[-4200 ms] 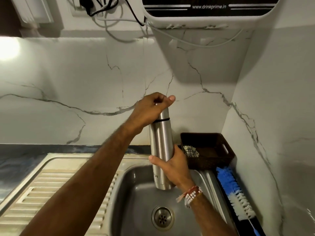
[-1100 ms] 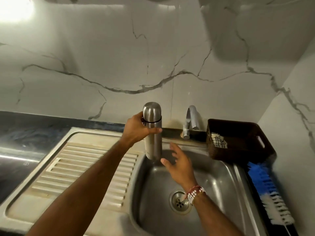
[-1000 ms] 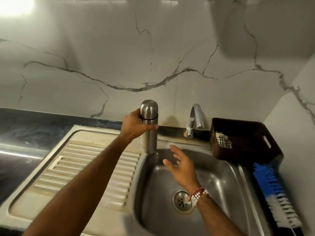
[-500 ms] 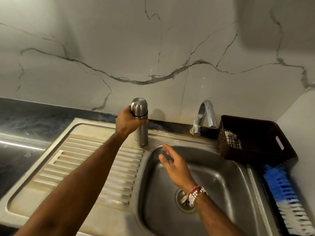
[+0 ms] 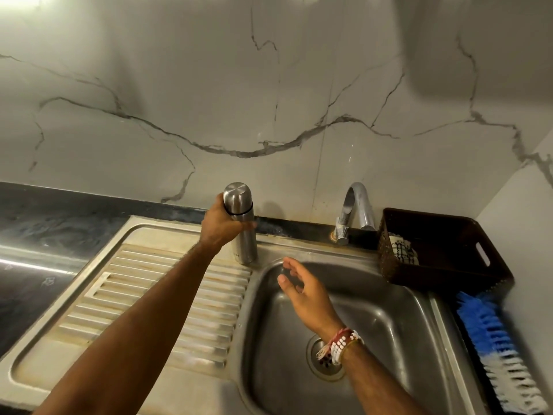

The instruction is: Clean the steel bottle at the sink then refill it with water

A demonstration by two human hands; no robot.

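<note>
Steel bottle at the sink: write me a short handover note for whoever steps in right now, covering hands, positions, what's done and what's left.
Left hand grips the steel bottle just below its cap. The bottle is upright, its base seemingly on the sink rim behind the drainboard.
Right hand is open and empty, over the basin.
Tap shows no running water. Bottle brush lies right of the sink.
Done: bottle is at the sink, capped.
Left: uncap, wash, rinse, refill.

Red-and-white beaded bracelets (image 5: 341, 348) circle right wrist (image 5: 324, 326).
</note>
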